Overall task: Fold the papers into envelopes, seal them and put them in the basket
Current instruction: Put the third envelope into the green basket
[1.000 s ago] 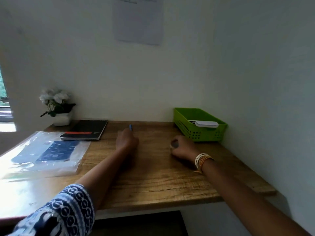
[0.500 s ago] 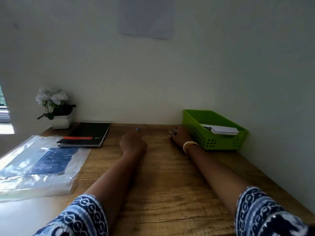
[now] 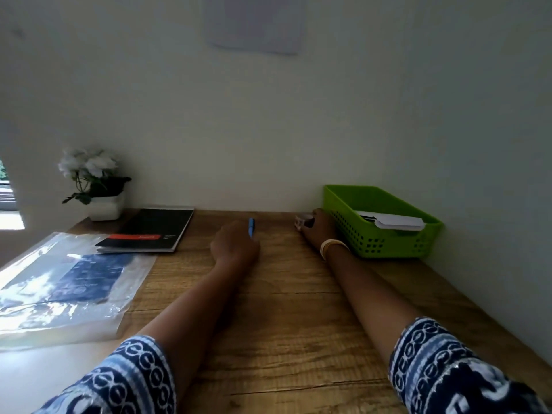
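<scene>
Left grip [image 3: 236,243]: fingers curled round a blue pen [image 3: 251,227] whose tip projects upward past the knuckles; the hand rests on the wooden counter [image 3: 283,324] near its middle. Right grip [image 3: 318,225]: fingers closed on a small pale object [image 3: 302,220], too blurred to identify, at the back of the counter; bangles [image 3: 331,246] circle the wrist. The green basket [image 3: 385,246] stands just beside the right grip, to its right, against the corner of the walls; white folded envelopes [image 3: 397,222] lie inside it, well apart from the left grip. To the left of the left grip lie a black notebook [image 3: 149,230] and a clear plastic sleeve [image 3: 65,282] containing blue printed sheets; a potted white flower [image 3: 92,183] stands at the rear left corner. A paper sheet [image 3: 257,22] hangs on the wall above.
</scene>
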Demonstrator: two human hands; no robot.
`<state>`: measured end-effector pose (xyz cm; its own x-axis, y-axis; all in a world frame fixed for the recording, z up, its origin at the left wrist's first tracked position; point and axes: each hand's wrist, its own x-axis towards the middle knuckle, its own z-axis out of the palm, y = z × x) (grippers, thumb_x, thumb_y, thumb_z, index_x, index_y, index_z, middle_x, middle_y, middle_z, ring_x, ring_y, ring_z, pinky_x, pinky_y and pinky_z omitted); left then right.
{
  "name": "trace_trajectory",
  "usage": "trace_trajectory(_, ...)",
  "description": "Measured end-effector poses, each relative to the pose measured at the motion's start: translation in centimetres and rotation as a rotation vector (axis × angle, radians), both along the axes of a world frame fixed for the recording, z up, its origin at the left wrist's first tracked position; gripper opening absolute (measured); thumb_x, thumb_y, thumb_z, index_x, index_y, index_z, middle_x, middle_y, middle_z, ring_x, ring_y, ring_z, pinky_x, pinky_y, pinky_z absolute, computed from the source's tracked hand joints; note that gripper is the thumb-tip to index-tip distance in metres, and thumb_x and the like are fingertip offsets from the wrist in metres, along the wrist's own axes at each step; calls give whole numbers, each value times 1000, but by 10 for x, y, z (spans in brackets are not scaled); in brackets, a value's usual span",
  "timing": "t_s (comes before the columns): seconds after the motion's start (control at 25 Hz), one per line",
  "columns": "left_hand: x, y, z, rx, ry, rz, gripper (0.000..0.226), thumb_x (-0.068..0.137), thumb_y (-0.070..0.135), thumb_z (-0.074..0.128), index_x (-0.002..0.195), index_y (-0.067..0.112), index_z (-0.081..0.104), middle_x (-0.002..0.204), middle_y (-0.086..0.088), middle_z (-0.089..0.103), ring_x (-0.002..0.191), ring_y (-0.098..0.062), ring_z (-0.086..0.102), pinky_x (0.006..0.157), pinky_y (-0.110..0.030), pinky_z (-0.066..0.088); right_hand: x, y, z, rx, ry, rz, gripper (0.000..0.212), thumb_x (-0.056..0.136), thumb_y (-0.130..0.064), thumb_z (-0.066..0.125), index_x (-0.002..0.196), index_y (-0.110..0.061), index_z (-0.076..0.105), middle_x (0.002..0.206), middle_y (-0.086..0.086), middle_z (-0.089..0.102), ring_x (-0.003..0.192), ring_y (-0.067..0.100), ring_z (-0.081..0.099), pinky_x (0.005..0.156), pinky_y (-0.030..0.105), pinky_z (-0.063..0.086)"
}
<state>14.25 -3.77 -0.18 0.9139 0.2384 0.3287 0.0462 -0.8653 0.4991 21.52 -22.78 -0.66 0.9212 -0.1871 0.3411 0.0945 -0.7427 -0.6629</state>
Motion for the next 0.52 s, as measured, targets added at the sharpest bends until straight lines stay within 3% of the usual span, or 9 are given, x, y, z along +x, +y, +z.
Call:
trace_trajectory(0.12,10,-3,1,4,12,0,30,81,28,63,108,14,62,108,-9,63,100,-27,60,77,-35,51,3,0,-2,1,-18,25,52,82,-16,69,129,-2,51,129,22,54,120,36,52,97,37,44)
trace_trajectory(0.24,30,-18,-2,-14,-2,-41,27,79,24,61,104,13,60,106,-11,62,99,-28,60,82,-38,52,11,-2,-4,-12,-50,29,31,82,-16,70,107,2,67,110,23,67,105,35,62,88,38,50)
trace_trajectory(0.52,58,-73,-8,-9,-77,-100,30,81,27,55,106,11,62,107,-11,64,99,-29,61,84,-39,52,29,-10,-12,-2,-106,-19,24,82,-15,69,98,3,69,103,23,68,100,34,63,80,35,47)
